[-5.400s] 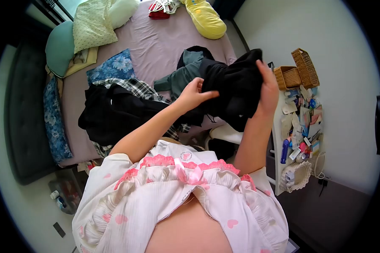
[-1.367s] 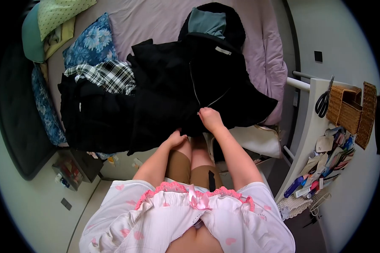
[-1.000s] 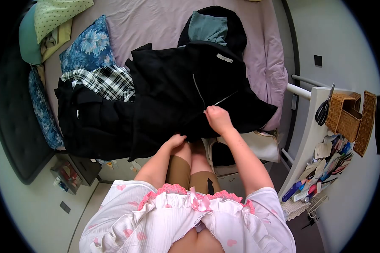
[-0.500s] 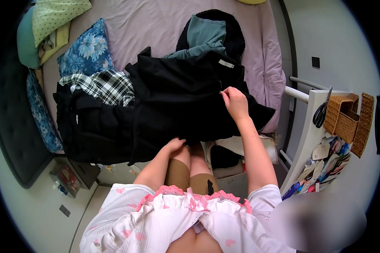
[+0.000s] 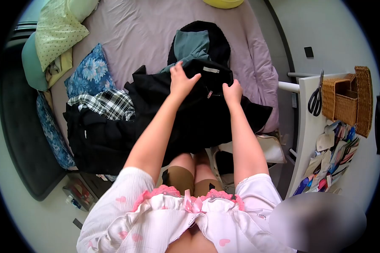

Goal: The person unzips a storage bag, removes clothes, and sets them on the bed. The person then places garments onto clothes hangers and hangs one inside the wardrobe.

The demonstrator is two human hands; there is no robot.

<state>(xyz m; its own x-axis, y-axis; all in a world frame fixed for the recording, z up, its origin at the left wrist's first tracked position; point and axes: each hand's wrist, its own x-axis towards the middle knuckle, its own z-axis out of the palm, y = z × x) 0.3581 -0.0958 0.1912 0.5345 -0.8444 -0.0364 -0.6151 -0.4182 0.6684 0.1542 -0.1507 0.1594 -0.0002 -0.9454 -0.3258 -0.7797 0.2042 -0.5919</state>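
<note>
Bedroom, daylight, wide bed under a crumpled mauve sheet (image 5: 131,38). Black garment (image 5: 198,122) lies spread across the near edge of the bed, in front of a standing person. Its front is joined below the small pinkish zip pull (image 5: 210,94), near the neck; above that, the collar gapes. Laid out flat-ish, sides rumpled, no folds made in it that I can see.

Left hand (image 5: 183,85): fingers splayed, thumb well apart, at the left of the collar; nothing gripped, fingertip contact uncertain. Right hand (image 5: 233,92): thumb and fingers closed, apparently pinching the collar's right edge.

Just beyond: teal cloth (image 5: 191,46) on a rounded black piece (image 5: 219,40). To the left: black-and-white plaid cloth (image 5: 112,103), more dark clothing (image 5: 95,139), blue floral pillow (image 5: 90,69). Far right: scissors (image 5: 315,101), wicker basket (image 5: 342,101).

Writing: pale neck label (image 5: 211,70), too small to read. No brand legible anywhere.
</note>
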